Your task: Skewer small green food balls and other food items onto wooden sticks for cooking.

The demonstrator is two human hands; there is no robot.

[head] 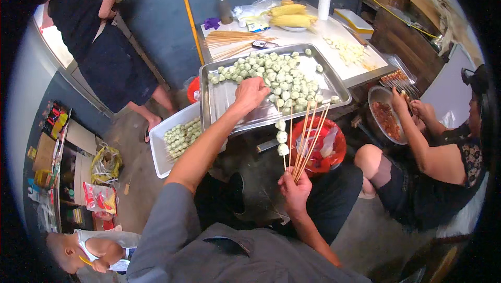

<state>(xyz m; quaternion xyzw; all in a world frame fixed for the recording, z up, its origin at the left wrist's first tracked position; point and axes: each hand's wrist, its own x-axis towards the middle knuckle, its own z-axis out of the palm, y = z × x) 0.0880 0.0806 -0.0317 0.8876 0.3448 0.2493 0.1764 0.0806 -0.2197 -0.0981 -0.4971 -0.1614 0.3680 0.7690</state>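
My left hand (252, 94) is over a metal tray (332, 69) of pale green speckled balls (283, 72), its fingertips at the edge of the heap. Whether it grips a ball is hidden. My right hand (296, 189) holds a bundle of thin wooden skewers (307, 142) upright in front of the tray. One skewer at the left of the bundle carries three balls (282, 137); the other skewers are bare. Left of the tray, partly under my left forearm, a white plastic tub (157, 153) contains rows of skewered green balls (182, 138).
Bare skewers (231, 39), corn cobs (291, 20) and chopped pale pieces (348, 51) lie on the table (332, 28). A red-lined bin (338, 152) stands below the tray. A person (438, 157) works at right beside a bowl (385, 122); others are at left.
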